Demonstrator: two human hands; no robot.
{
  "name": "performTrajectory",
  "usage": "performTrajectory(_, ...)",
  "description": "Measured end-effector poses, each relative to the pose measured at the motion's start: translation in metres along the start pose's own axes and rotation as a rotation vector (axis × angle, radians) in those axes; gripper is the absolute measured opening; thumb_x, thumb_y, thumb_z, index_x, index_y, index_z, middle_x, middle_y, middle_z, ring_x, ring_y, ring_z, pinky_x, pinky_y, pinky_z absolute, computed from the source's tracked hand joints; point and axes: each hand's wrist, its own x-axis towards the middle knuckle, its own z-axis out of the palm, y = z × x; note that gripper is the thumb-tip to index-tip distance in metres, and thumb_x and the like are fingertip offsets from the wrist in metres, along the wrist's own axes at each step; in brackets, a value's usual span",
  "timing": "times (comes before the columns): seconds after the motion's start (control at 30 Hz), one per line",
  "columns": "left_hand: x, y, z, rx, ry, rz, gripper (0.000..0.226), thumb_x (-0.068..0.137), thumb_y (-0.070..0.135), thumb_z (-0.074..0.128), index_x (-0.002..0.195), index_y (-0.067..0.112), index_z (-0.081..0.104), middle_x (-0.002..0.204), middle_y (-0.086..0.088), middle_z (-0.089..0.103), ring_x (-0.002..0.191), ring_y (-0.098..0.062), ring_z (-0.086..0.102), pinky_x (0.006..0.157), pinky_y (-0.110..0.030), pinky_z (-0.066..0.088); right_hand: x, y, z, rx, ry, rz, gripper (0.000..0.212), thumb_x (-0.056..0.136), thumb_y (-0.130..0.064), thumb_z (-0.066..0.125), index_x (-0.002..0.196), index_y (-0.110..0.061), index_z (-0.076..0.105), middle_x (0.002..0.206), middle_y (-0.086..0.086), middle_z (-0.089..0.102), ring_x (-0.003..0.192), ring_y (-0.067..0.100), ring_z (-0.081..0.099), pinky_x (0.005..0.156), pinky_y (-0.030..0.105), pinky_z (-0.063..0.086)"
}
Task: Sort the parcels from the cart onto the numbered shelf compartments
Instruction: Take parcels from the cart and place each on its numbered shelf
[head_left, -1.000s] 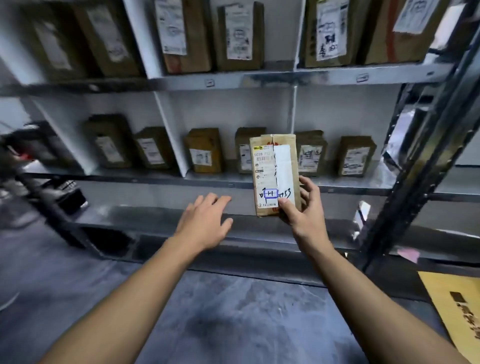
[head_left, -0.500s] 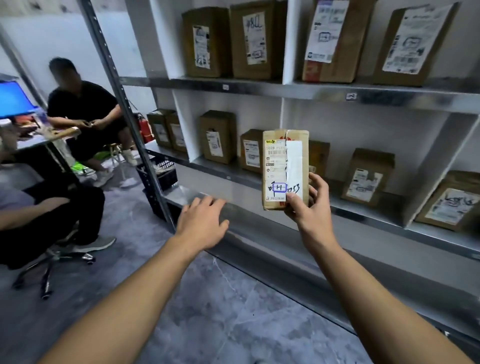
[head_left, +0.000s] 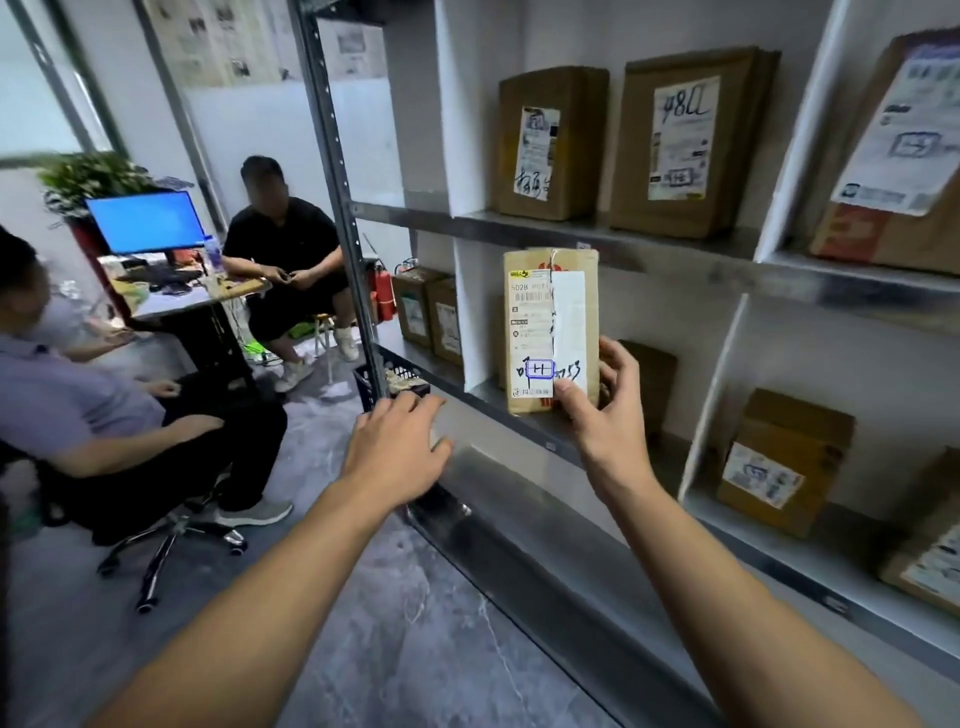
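A metal shelf unit (head_left: 649, 241) with grey steel boards and white dividers runs along the right of the room, above a grey marbled floor (head_left: 389, 623). Past its perforated corner post (head_left: 337, 171), a table (head_left: 171, 304) carries a blue-lit monitor (head_left: 148, 221), with a plant (head_left: 93, 176) behind it. One person in a black shirt (head_left: 283, 244) sits beside the table. Another in a lilac shirt (head_left: 67, 395) sits on an office chair (head_left: 171, 530). A red fire extinguisher (head_left: 384, 291) stands near the shelf's left end.

The parcel (head_left: 545, 312) is a tall, narrow brown carton, held upright in front of the middle board's front edge. Its white label shows a barcode, dark handwriting and a blue-outlined box. The right hand (head_left: 602, 415) pinches its lower right corner, thumb on the label and fingers behind the right edge. The left hand (head_left: 395, 452) is spread palm down by the shelf's front left corner; whether it touches the metal cannot be told.

On the upper board, two upright cartons share one compartment, a labelled box (head_left: 550, 143) and a scrawled box (head_left: 691, 140), with a large box (head_left: 893, 156) past the divider. On the middle board the leftmost compartment holds two small boxes (head_left: 431, 312). A dark box (head_left: 649, 384) stands behind the parcel, and a squat box (head_left: 779, 462) sits in the next compartment.
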Motion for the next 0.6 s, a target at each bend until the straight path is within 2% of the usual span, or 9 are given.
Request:
performTrajectory(0.03, 0.009, -0.009, 0.0, -0.009, 0.003, -0.016, 0.056, 0.093, 0.047, 0.048, 0.144, 0.031, 0.035, 0.138, -0.002, 0.048, 0.125, -0.027, 0.044, 0.101, -0.042, 0.038, 0.011, 0.003, 0.011, 0.0, -0.015, -0.004, 0.06, 0.094, -0.006, 0.066, 0.144, -0.02, 0.036, 0.126, -0.013, 0.051, 0.106, -0.019, 0.053, 0.075, 0.009, 0.051)
performTrajectory(0.1, 0.025, -0.029, 0.001, -0.018, 0.016, -0.038, 0.056, 0.092, 0.047, 0.049, 0.144, 0.031, 0.035, 0.137, -0.002, 0.049, 0.123, -0.027, 0.045, 0.1, -0.043, 0.039, 0.03, 0.008, 0.033, -0.002, -0.045, 0.002, 0.061, 0.094, -0.01, 0.067, 0.144, -0.025, 0.035, 0.124, -0.02, 0.049, 0.103, -0.024, 0.051, 0.075, 0.01, 0.051)
performTrajectory(0.2, 0.053, -0.06, 0.002, -0.034, 0.063, -0.065, 0.055, 0.093, 0.048, 0.05, 0.143, 0.029, 0.037, 0.136, -0.003, 0.05, 0.122, -0.027, 0.045, 0.102, -0.043, 0.039, 0.057, 0.013, 0.07, -0.014, -0.071, -0.011, 0.062, 0.093, -0.016, 0.069, 0.144, -0.032, 0.035, 0.126, -0.021, 0.051, 0.11, -0.018, 0.052, 0.087, 0.023, 0.055)
performTrajectory(0.33, 0.097, -0.102, 0.009, -0.073, 0.118, -0.081, 0.054, 0.094, 0.045, 0.051, 0.144, 0.029, 0.036, 0.138, -0.002, 0.049, 0.126, -0.027, 0.044, 0.105, -0.044, 0.037, 0.095, 0.022, 0.121, 0.012, -0.099, -0.054, 0.061, 0.094, -0.014, 0.068, 0.142, -0.03, 0.036, 0.128, -0.013, 0.054, 0.118, 0.002, 0.057, 0.092, 0.033, 0.057)
performTrajectory(0.43, 0.14, -0.14, 0.018, -0.082, 0.132, -0.061, 0.054, 0.095, 0.044, 0.05, 0.144, 0.028, 0.036, 0.14, -0.002, 0.048, 0.128, -0.027, 0.043, 0.107, -0.045, 0.035, 0.133, 0.035, 0.167, 0.001, -0.083, -0.092, 0.06, 0.092, -0.019, 0.07, 0.139, -0.037, 0.037, 0.132, -0.008, 0.055, 0.124, 0.01, 0.056, 0.098, 0.046, 0.054)
performTrajectory(0.5, 0.172, -0.167, 0.02, -0.093, 0.141, -0.046, 0.055, 0.094, 0.045, 0.051, 0.145, 0.028, 0.036, 0.141, -0.002, 0.047, 0.129, -0.027, 0.042, 0.108, -0.046, 0.035, 0.159, 0.041, 0.199, -0.008, -0.067, -0.111, 0.061, 0.09, -0.023, 0.071, 0.139, -0.04, 0.038, 0.135, -0.006, 0.055, 0.125, 0.013, 0.057, 0.097, 0.048, 0.055)
performTrajectory(0.6, 0.221, -0.208, 0.016, -0.104, 0.167, -0.003, 0.055, 0.095, 0.045, 0.05, 0.145, 0.029, 0.035, 0.141, -0.002, 0.047, 0.128, -0.027, 0.043, 0.104, -0.045, 0.038, 0.198, 0.043, 0.25, -0.015, -0.01, -0.141, 0.064, 0.092, -0.022, 0.07, 0.144, -0.034, 0.035, 0.138, -0.002, 0.054, 0.123, 0.012, 0.058, 0.096, 0.044, 0.056)
